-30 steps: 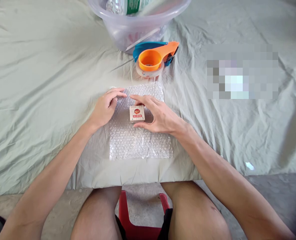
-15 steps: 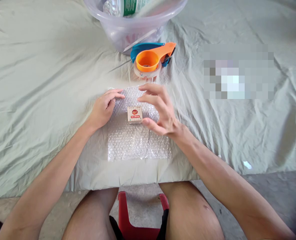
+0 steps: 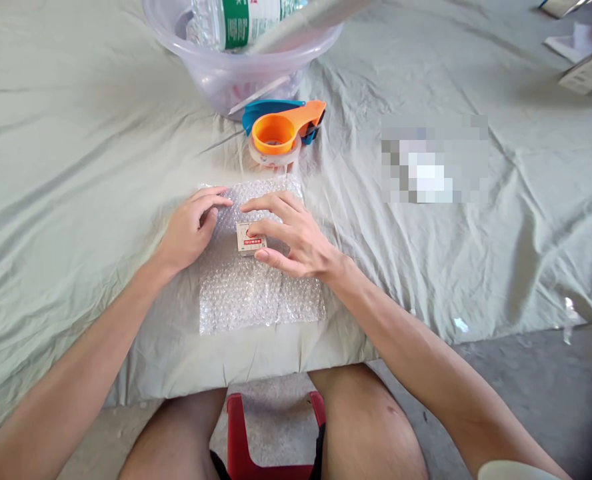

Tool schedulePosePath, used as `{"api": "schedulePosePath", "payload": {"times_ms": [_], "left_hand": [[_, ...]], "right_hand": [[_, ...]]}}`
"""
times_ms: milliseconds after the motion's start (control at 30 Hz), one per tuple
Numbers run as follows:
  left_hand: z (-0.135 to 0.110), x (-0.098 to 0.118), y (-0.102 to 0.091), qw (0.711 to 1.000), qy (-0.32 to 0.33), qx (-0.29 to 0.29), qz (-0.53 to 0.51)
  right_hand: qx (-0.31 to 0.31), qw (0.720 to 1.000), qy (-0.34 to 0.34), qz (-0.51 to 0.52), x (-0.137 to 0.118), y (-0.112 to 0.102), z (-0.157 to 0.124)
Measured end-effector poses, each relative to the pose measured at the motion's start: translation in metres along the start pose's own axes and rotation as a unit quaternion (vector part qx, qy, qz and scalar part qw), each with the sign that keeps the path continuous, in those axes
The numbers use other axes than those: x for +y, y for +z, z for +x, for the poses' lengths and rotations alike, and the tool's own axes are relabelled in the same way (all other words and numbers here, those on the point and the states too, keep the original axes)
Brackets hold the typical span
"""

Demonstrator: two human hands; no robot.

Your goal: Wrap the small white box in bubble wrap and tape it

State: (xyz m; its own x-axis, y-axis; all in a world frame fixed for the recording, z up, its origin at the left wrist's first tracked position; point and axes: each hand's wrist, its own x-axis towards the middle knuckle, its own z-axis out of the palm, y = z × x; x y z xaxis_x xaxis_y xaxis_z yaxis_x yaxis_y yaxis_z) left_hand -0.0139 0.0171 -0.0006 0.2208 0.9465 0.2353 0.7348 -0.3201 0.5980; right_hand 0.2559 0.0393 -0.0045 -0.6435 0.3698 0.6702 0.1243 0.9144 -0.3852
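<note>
Pale cloth [image 3: 86, 153] lies under bubble wrap [image 3: 256, 297] bearing a squarish box [image 3: 246, 245], with the nearer right hand [image 3: 296, 243] at the box's right, parted fingers [image 3: 272, 229] over it, ungripping, and the left hand [image 3: 183, 230] loosely uncurled to its left.

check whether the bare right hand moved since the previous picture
Yes, the right hand moved left against the small square cream box with red print, bringing a fingertip over it.

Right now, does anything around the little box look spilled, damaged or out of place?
Nothing looks spilled or damaged around the box on the bubble wrap. Off to the right, a shiny scrap near the front edge of the cloth looks stray; a pixelated patch hides what lies there.
</note>
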Motion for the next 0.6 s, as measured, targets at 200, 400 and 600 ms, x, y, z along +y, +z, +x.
{"api": "schedulePosePath", "payload": {"times_ms": [200,400,600], "left_hand": [[-0.016,0.028,-0.010,0.977,-0.062,0.171,0.109],[-0.058,0.056,-0.012,0.970,-0.152,0.136,0.133],[-0.078,0.063,0.011,0.976,-0.144,0.122,0.106]], "right_hand": [[0.131,0.965,0.219,-0.055,0.006,-0.010,0.009],[-0.116,0.878,0.436,-0.159,-0.012,-0.050,0.009],[-0.151,0.852,0.470,-0.173,-0.070,-0.025,-0.003]]}}
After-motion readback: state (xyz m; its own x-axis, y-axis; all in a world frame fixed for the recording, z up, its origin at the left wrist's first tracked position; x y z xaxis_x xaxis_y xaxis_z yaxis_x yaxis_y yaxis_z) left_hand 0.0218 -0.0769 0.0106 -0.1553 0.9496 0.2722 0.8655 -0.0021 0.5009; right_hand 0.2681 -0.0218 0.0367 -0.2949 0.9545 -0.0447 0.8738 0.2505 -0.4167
